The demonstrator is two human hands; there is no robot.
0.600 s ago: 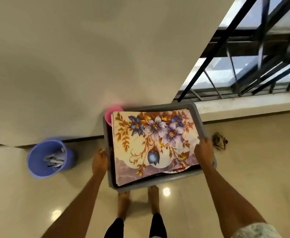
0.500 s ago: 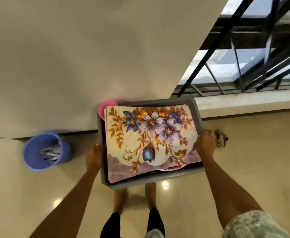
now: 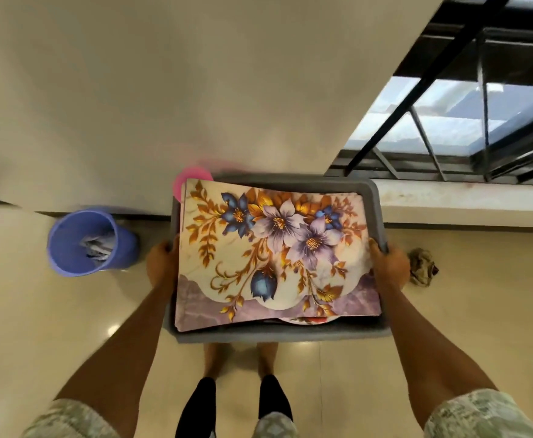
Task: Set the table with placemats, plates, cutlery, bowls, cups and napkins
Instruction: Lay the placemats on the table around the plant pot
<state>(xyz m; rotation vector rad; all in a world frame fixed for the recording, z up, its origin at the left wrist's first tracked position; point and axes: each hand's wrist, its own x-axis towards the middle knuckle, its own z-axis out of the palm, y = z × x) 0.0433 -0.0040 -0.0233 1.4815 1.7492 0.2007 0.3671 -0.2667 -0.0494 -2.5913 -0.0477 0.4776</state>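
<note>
the grey tub (image 3: 277, 335) hangs level between both hands, long axis left to right. left hand (image 3: 161, 263) grips its left rim, right hand (image 3: 390, 267) its right rim, equally near. a floral placemat (image 3: 274, 248) lies flat on top; something pink (image 3: 192, 181), perhaps a cup, peeks past the tub's far-left corner.

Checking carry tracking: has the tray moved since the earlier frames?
Yes. The tray has shifted left in view, its left edge now closer to the blue bin on the floor.
</note>
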